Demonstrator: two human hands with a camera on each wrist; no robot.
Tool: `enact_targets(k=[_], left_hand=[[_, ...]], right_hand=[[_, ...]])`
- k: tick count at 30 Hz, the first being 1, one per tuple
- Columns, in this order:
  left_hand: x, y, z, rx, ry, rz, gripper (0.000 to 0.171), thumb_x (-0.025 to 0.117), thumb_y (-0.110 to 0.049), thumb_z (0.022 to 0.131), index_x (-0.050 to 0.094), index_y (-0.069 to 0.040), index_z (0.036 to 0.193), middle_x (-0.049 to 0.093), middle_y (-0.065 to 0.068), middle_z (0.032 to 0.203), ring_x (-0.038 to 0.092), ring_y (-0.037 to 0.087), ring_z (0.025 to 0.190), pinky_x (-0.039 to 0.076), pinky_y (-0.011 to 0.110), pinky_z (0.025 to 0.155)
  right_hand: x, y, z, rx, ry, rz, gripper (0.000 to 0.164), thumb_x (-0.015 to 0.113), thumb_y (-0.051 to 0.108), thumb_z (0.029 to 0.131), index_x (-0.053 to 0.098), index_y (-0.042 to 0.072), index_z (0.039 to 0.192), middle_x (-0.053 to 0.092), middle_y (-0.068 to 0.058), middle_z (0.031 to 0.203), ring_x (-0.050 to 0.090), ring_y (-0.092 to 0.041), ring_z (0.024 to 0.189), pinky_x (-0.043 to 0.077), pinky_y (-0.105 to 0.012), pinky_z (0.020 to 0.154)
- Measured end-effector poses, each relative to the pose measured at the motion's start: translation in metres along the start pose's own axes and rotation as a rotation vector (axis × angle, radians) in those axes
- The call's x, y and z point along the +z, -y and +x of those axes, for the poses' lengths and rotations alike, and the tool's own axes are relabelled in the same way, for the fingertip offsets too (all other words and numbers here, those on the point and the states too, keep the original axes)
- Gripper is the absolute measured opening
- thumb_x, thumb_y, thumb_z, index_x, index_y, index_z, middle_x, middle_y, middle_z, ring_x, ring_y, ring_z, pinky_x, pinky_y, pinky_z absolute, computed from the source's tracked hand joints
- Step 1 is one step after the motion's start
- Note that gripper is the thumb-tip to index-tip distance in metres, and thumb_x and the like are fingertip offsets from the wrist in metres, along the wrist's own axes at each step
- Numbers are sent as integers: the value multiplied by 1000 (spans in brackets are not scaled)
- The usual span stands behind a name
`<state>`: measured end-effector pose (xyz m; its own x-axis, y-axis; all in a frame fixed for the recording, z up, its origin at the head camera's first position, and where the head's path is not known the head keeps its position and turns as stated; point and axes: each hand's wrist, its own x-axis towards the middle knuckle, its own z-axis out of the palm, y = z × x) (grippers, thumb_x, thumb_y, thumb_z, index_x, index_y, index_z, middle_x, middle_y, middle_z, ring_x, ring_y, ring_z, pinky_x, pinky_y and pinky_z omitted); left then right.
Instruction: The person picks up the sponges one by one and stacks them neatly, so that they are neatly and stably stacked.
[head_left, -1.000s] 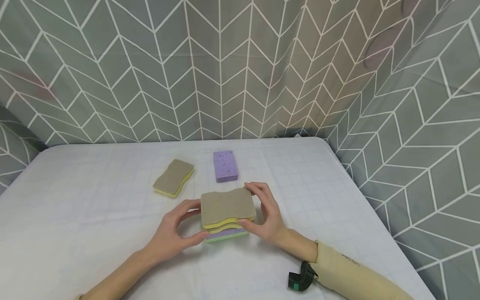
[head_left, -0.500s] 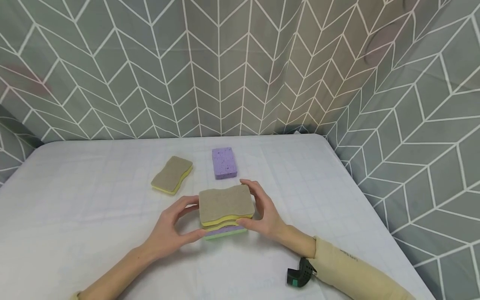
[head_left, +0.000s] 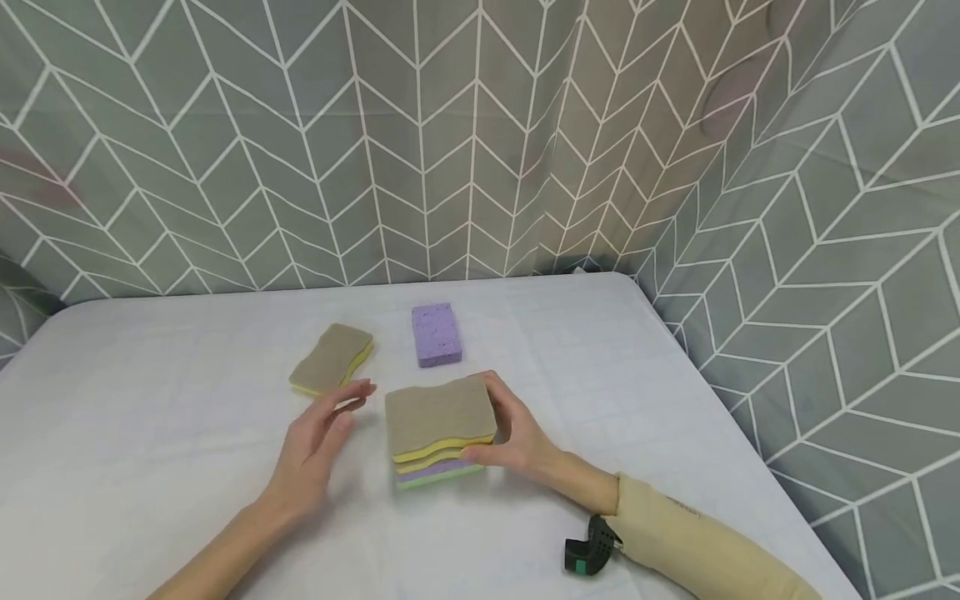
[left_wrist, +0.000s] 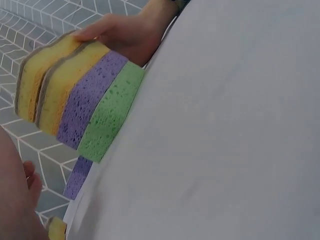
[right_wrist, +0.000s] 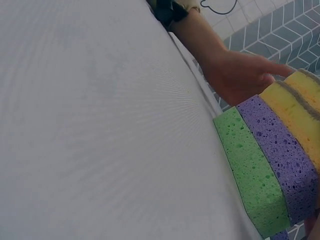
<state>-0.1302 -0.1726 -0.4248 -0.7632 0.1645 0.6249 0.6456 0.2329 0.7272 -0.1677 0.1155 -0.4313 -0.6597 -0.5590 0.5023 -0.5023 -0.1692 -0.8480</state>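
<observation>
While our right hand point(head_left: 525, 437) grips the sponge stack point(head_left: 441, 417) at its right end, thumb on the near side, we should apply only light pressure, since the layers could slide. Our left hand point(head_left: 311, 450), fingers relaxed and holding nothing, is left of the stack, near the loose yellow-and-tan sponge point(head_left: 330, 354). The purple sponge point(head_left: 437, 335) lies beyond the stack. We have lateral room on the worktop point(head_left: 585, 358); its right and far edges are well apart from the stack.
</observation>
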Motion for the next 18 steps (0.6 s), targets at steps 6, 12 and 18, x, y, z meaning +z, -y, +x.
enact_targets(k=[6,12,18], left_hand=[[-19,7,8,-133,-269,287,47,73,10,82,61,3,127,64,16,124,60,7,114,46,13,104],[-38,19,9,-285,-311,486,58,78,-5,81,55,3,134,59,17,127,58,34,115,47,21,104],[-49,26,9,-490,-148,586,79,79,-32,83,44,6,142,52,25,132,51,41,118,44,54,99]], right_hand=[[2,-1,0,12,-6,-12,73,78,40,86,46,0,138,46,-11,134,46,-18,120,43,-29,105],[2,0,-1,29,-10,-27,70,78,38,86,47,1,137,47,-10,133,47,-18,119,43,-29,105],[3,0,-1,29,-21,-35,68,78,37,85,49,3,137,47,-11,133,47,-19,120,43,-30,107]])
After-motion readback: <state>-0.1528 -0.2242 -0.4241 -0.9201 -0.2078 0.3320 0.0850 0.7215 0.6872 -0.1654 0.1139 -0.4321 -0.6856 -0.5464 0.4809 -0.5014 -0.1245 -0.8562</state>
